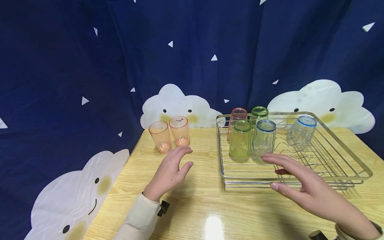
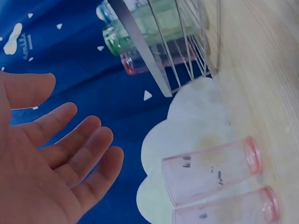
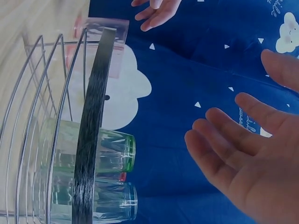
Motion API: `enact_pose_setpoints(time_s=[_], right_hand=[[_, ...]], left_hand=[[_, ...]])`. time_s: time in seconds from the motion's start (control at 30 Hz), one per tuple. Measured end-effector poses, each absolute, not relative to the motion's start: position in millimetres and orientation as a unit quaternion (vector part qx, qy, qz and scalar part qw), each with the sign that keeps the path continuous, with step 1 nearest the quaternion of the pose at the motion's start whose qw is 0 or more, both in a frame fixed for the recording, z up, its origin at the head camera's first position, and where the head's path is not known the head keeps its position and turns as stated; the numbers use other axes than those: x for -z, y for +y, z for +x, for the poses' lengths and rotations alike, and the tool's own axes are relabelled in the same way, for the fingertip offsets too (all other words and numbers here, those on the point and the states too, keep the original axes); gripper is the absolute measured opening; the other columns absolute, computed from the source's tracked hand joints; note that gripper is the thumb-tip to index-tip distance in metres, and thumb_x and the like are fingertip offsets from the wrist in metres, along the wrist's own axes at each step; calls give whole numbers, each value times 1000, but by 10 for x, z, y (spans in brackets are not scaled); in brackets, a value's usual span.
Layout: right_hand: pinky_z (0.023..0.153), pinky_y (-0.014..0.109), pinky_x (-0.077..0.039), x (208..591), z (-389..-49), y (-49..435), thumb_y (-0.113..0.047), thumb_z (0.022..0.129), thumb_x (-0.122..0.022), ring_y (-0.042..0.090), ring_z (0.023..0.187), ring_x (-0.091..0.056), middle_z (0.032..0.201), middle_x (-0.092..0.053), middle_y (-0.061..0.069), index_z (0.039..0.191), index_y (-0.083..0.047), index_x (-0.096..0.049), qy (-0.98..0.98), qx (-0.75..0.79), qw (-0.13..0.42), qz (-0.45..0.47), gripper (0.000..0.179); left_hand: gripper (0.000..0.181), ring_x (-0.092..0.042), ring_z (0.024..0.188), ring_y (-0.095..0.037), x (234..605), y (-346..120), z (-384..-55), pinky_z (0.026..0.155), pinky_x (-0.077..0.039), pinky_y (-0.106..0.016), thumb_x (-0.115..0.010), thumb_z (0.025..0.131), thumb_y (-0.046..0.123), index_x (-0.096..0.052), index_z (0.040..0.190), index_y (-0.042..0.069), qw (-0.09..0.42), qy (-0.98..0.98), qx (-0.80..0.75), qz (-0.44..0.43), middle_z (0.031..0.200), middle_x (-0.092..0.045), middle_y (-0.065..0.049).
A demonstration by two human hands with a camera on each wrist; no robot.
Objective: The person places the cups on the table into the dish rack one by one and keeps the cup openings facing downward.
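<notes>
My left hand [image 1: 168,171] hovers over the table with relaxed fingers and holds nothing. Just beyond its fingertips, two clear orange-pink cups [image 1: 160,136] [image 1: 180,131] stand upright side by side. My right hand [image 1: 306,186], also empty with loosely bent fingers, is above the front of a wire dish rack [image 1: 295,178]. Nearest to it is an upside-down blue-rimmed cup [image 1: 264,140] in the rack. Beside that, a yellow-green cup [image 1: 241,141] is upside down, with a red cup [image 1: 239,115] and a green cup [image 1: 259,113] behind. Another blue-rimmed cup [image 1: 302,131] leans at the right.
The wood-grain table [image 1: 195,213] carries the rack on its right half. The rack's metal rim [image 1: 342,143] stands up around the cups. Behind the table hangs a dark blue curtain [image 1: 192,40] with white clouds and triangles.
</notes>
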State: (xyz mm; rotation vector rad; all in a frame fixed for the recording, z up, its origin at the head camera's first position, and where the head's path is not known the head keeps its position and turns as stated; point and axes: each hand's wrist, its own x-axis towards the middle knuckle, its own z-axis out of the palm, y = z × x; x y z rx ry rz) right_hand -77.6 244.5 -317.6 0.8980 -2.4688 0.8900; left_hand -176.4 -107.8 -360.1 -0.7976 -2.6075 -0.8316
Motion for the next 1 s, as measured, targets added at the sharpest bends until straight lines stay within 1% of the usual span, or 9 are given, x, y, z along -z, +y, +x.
enact_pose_setpoints(time_s=[0.1,0.23,0.33,0.4,0.5,0.63,0.8,1.0], right_hand=[[93,6,-47,3185,-774,2455,7,79,-75,-8,131,-45,146,-50,-8,143,-14,-50,-876,-313,184,318,73],[94,6,-46,3209,-773,2469,8,78,-75,-7,132,-44,145,-52,-6,142,-11,-51,-876,-312,180,322,71],[94,6,-46,3223,-769,2476,7,77,-76,-8,133,-44,144,-52,-6,142,-12,-51,-879,-307,175,320,71],[94,6,-46,3228,-770,2479,7,77,-76,-8,132,-44,144,-53,-6,142,-11,-51,-880,-303,177,321,71],[93,6,-46,3224,-780,2474,6,79,-75,-8,132,-44,145,-52,-8,143,-13,-50,-880,-302,177,320,72],[94,7,-46,3216,-803,2468,7,80,-74,-8,132,-45,146,-50,-8,144,-14,-49,-878,-312,173,321,72],[93,7,-47,3236,-828,2464,8,79,-75,-7,131,-45,147,-50,-8,143,-13,-50,-873,-318,179,324,72],[93,7,-46,3295,-814,2500,6,78,-75,-7,132,-45,147,-51,-8,143,-13,-50,-876,-311,174,325,72]], left_hand=[[35,-58,127,-25,3606,-1105,-1813,108,-47,-44,-64,94,21,-62,127,9,153,-904,288,-275,131,-63,-6],[33,-57,128,-26,3606,-1146,-1902,109,-46,-45,-64,94,19,-63,125,8,168,-902,291,-272,129,-64,-7],[33,-57,127,-27,3601,-1188,-1977,109,-45,-46,-63,94,17,-62,125,7,175,-899,304,-262,129,-64,-8],[32,-58,125,-27,3592,-1225,-2016,107,-46,-47,-62,94,16,-62,125,7,171,-899,315,-251,130,-63,-9],[33,-60,118,-28,3570,-1279,-2057,100,-49,-47,-63,94,16,-62,126,8,168,-899,328,-236,131,-63,-9],[33,-60,115,-28,3544,-1339,-2091,96,-50,-48,-65,93,15,-63,126,8,172,-901,330,-223,130,-63,-9],[34,-57,123,-31,3558,-1440,-2179,101,-47,-51,-66,91,14,-63,124,5,183,-902,334,-202,129,-63,-12],[32,-54,122,-36,3645,-1545,-2377,104,-44,-52,-64,90,13,-64,121,1,211,-907,323,-169,130,-62,-15]])
